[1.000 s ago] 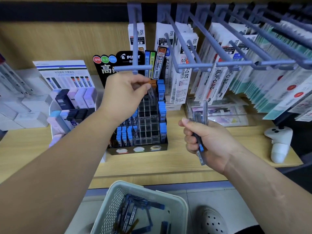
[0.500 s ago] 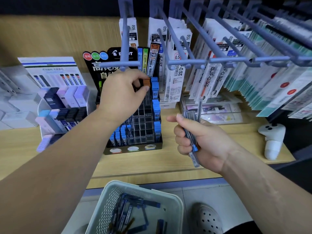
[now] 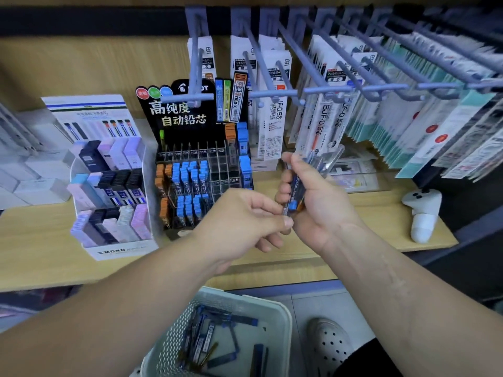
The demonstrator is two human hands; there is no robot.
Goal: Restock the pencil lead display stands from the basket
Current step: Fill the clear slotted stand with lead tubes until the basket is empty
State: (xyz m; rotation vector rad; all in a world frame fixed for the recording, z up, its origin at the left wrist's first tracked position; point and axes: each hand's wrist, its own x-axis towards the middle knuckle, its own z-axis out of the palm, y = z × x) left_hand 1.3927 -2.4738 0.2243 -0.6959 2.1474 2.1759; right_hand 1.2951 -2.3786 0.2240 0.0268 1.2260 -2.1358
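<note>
Slantwise, lead tubes [image 3: 296, 186] in right hand [image 3: 322, 210] point up-right, caps down.

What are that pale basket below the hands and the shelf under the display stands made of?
Basket: looks like moulded plastic, matte pale white, with a perforated mesh wall. Shelf: seems wood or wood-look laminate, light tan with visible grain; which one I cannot tell.

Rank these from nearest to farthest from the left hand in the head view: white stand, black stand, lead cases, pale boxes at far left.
1. Lead cases, in the right hand, at the left hand's fingertips.
2. Black stand, just beyond the hand.
3. White stand, left of the black one.
4. Pale boxes, far left.
</note>
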